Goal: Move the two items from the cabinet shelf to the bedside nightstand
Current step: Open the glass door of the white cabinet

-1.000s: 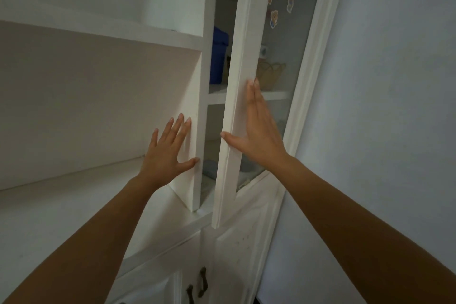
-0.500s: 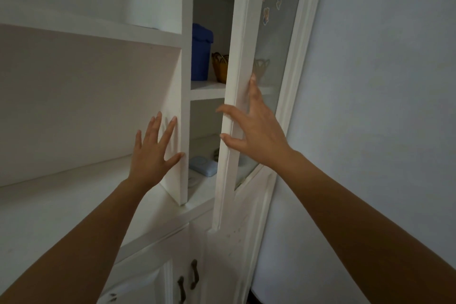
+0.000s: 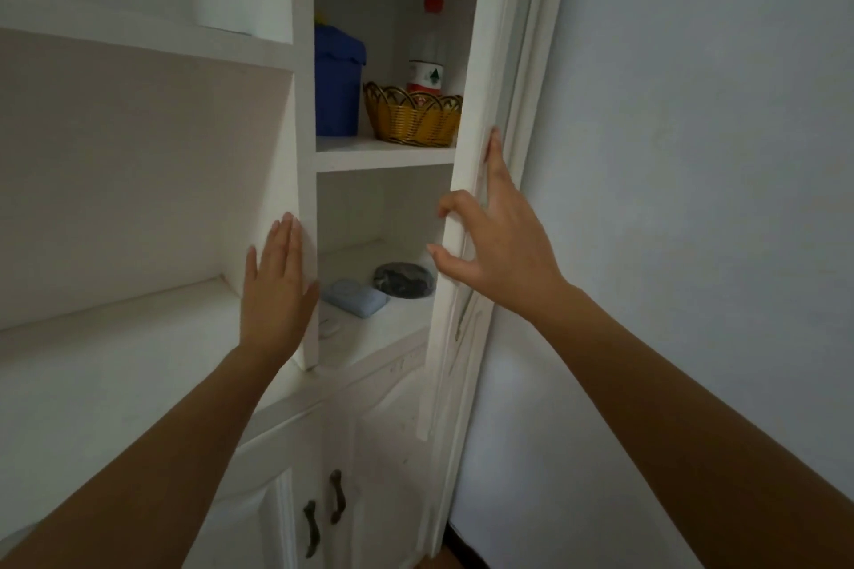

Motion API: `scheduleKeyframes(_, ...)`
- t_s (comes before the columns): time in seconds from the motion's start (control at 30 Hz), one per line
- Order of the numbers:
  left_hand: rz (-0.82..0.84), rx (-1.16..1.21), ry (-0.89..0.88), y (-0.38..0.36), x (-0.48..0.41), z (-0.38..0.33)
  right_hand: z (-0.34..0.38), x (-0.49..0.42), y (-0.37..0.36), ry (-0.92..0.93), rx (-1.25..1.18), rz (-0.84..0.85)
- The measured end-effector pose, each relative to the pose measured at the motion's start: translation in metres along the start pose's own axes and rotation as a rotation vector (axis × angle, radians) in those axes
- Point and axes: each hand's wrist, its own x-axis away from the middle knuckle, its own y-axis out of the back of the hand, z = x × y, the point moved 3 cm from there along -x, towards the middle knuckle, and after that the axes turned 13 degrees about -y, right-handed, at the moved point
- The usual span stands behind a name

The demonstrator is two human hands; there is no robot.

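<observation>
Early stage: right hand [image 3: 501, 245] grips the white glazed cabinet door [image 3: 466, 180] edge, left hand [image 3: 277, 291] flat and empty on the divider, while pale blue pouch [image 3: 355, 297] and dark grey pouch [image 3: 404, 280] lie untouched on the lower shelf [image 3: 388, 328], nightstand unseen.

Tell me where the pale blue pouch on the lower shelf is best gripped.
Grip the pale blue pouch across its short width, coming from the open front and above. It lies flat with the near corner facing out, clear of the dark pouch beside it. The left hand is nearest; the right hand holds the door.
</observation>
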Motion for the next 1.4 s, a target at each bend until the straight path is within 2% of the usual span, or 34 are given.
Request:
scheduleKeyframes(0.13,0.039,0.015,-0.226,-0.025,0.011,-0.029,-0.011,0.009,0.005,0.008,-0.043,-0.035)
scheduleKeyframes(0.2,0.100,0.072,-0.270,-0.042,0.015,-0.039,-0.015,0.010,0.007,0.008,-0.056,-0.042)
scheduleKeyframes(0.4,0.424,0.201,-0.198,-0.089,0.029,-0.048,-0.019,0.013,0.007,0.014,-0.078,-0.052)
scheduleKeyframes(0.53,0.824,0.030,-0.188,-0.118,0.046,-0.050,-0.022,0.015,0.007,-0.003,-0.095,-0.076)
scheduleKeyframes(0.6,0.919,-0.014,-0.153,-0.130,0.053,-0.052,-0.024,0.019,0.006,-0.017,-0.107,-0.115)
scheduleKeyframes(0.77,0.943,-0.204,-0.106,-0.140,0.046,-0.071,-0.033,0.034,0.007,-0.085,-0.122,-0.216)
scheduleKeyframes(0.93,0.992,-0.242,-0.022,-0.152,0.040,-0.095,-0.041,0.048,0.013,-0.127,-0.071,-0.243)
scheduleKeyframes(1.23,0.904,-0.183,-0.127,-0.176,0.035,-0.121,-0.063,0.069,0.032,-0.199,0.052,-0.253)
scheduleKeyframes(1.4,0.909,-0.212,-0.163,-0.187,0.027,-0.130,-0.084,0.082,0.041,-0.299,0.155,-0.275)
